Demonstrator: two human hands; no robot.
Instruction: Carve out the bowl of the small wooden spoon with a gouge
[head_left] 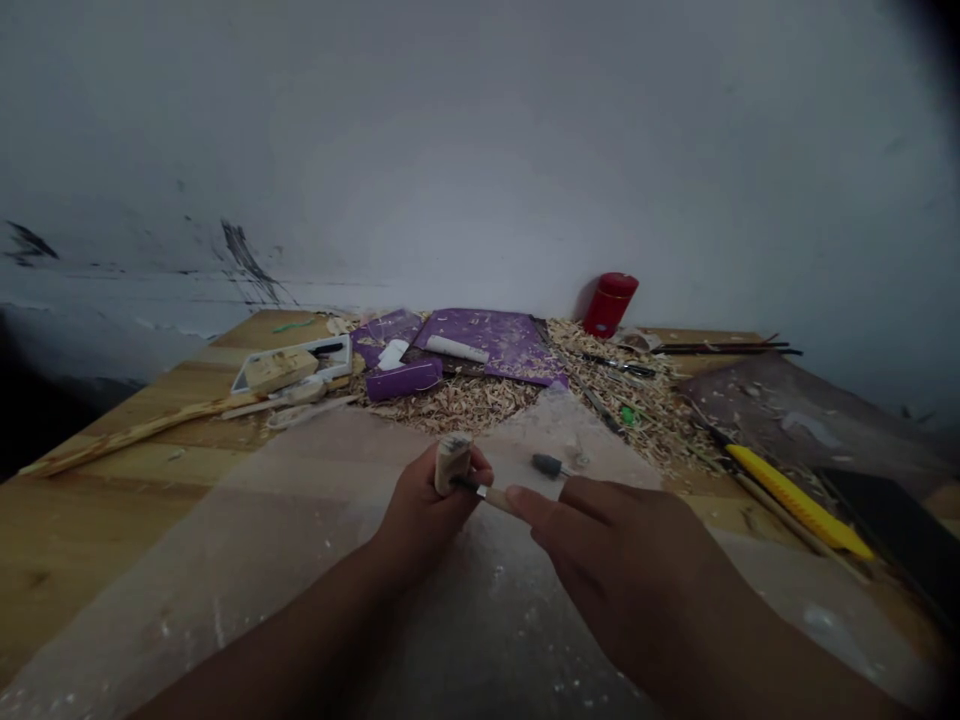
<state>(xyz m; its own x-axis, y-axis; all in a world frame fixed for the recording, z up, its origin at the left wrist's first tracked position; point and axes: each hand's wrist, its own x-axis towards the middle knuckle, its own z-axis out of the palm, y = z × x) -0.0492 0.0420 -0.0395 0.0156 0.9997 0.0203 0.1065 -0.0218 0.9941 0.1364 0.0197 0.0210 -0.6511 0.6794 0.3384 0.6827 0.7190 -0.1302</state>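
My left hand (427, 505) is closed around a small pale wooden piece (452, 462), held upright above a translucent plastic sheet (300, 560). My right hand (622, 570) is closed on a thin carving tool (487, 493) with a light wooden handle; its dark tip touches the side of the wooden piece. Just beyond the tool lies a small dark bit (548, 464) on the sheet.
Wood shavings (465, 400) cover the back of the wooden table (90, 520). There lie a purple mat (510, 345), a purple case (403, 380), a white tray (339, 352) with a wood block, a long stick (127, 435), a red container (610, 304) and a yellow cutter (795, 498).
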